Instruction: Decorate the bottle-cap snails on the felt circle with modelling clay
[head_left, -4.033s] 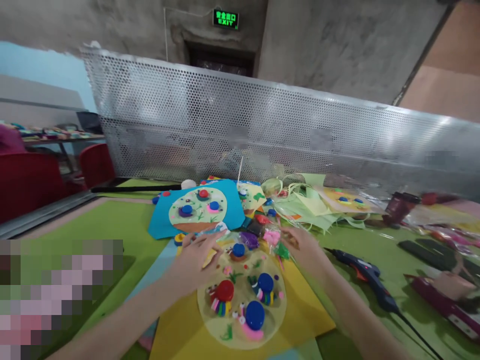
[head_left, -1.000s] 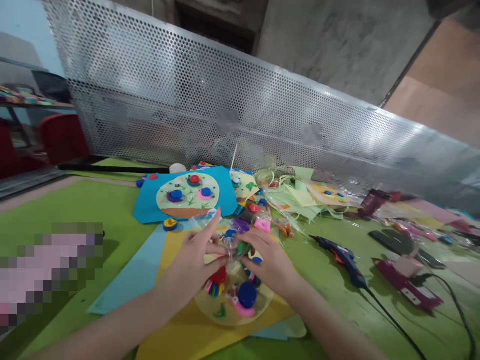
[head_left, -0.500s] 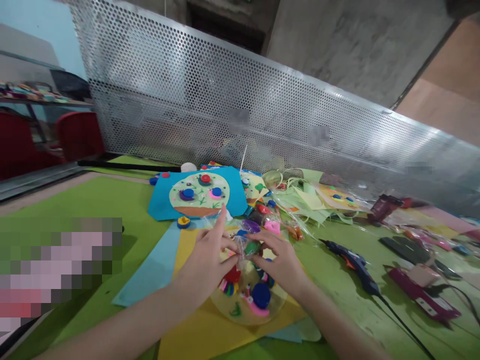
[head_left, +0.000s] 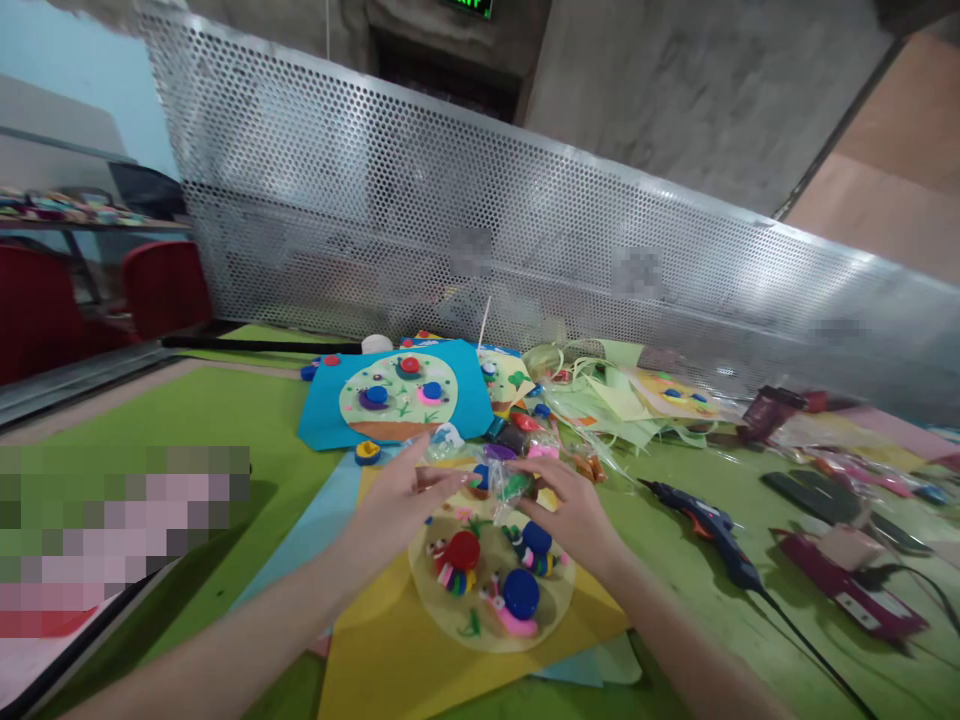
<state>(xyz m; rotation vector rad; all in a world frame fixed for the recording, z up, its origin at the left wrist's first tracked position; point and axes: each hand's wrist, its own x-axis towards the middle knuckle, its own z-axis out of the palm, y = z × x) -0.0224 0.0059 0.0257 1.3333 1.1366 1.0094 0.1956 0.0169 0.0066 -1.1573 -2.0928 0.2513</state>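
Observation:
My right hand (head_left: 566, 497) holds a clear plastic bag of green modelling clay (head_left: 515, 486) between thumb and fingers. Just left of it, my left hand (head_left: 405, 505) has its thumb and fingertips together, with a tiny bit of green clay (head_left: 475, 481) at the tips. Below both hands lies a round cream card (head_left: 499, 635) on a yellow sheet (head_left: 390, 620). It carries clay snails with bottle-cap shells: a red cap (head_left: 461, 550), a blue cap (head_left: 521, 594) and another blue cap (head_left: 536, 538). A blue cap (head_left: 481, 477) near my left fingertips is partly covered.
A blue card with a snail picture (head_left: 472, 390) lies beyond my hands, beside a yellow-filled cap (head_left: 367, 453). Bagged clay (head_left: 517, 435) and paper strips (head_left: 600, 400) lie behind. Rightward are a glue gun (head_left: 705, 530) with its cord and a maroon power strip (head_left: 851, 590). A perforated metal panel (head_left: 525, 200) closes the back.
My left hand has drawn back a little from the bag, and its raised index finger has come down. The bag stays in my right hand. More of the red-capped snail shows.

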